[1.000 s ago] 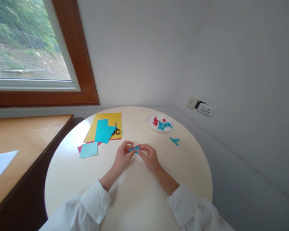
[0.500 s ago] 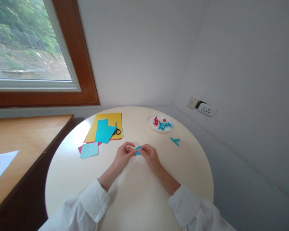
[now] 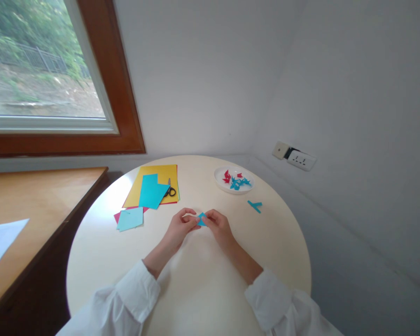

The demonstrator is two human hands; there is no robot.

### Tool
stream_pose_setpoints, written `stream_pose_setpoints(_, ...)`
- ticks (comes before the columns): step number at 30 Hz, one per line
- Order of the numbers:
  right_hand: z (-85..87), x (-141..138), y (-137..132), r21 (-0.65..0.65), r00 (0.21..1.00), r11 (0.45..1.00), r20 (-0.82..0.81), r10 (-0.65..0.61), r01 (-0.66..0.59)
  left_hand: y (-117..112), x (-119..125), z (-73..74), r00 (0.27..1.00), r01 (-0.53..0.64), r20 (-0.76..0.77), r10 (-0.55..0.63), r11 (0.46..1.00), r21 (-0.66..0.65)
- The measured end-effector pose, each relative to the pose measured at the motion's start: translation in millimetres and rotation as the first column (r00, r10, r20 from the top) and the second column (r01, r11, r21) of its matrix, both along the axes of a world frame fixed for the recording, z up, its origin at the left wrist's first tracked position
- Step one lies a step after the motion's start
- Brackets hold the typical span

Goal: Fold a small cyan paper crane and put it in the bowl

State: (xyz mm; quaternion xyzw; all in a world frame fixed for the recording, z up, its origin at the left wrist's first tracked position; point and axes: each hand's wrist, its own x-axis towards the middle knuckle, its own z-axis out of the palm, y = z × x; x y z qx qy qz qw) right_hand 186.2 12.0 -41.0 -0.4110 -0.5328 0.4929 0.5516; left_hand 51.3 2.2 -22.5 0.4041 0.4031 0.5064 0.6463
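A small piece of blue paper [image 3: 201, 220], its shape like a little diamond, is held just above the middle of the table. My left hand [image 3: 180, 227] pinches its left edge between thumb and fingers. On the opposite edge, the thumb and fingers of my right hand [image 3: 218, 225] are closed on the same paper. My fingertips cover parts of it, so its folds cannot be made out. Right of my hands lie blue paper strips [image 3: 255, 206], one across another.
Beyond my right hand stands a white dish [image 3: 218, 185] with small red and blue folded paper pieces. At the back left, scissors [image 3: 171, 191] and a cut blue sheet [image 3: 149, 192] lie on yellow paper [image 3: 135, 186]. Pale blue squares [image 3: 131, 219] lie nearer on the round table [image 3: 196, 289].
My left hand's fingers have curled slightly closer around the blue paper's left side. Both hands stay in nearly the same place, and the other things have not moved.
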Motion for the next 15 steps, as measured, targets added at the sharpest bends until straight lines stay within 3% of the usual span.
stream_pose_setpoints(8,0.0,-1.1,0.3,-0.014,0.998,0.998,-0.007,-0.064,0.064,-0.7,-1.4,0.1,1.000,-0.008,-0.007,0.008,1.000,-0.017)
stream_pose_setpoints(11,-3.6,-0.6,2.4,-0.013,0.994,0.994,-0.006,-0.109,0.108,1.1,-2.1,-2.0,0.987,-0.098,-0.121,0.107,0.992,0.076)
stream_pose_setpoints(15,-9.1,0.3,4.8,-0.002,0.989,0.990,-0.026,-0.143,0.143,2.7,-2.4,-3.4,0.913,-0.195,-0.323,0.250,0.961,0.195)
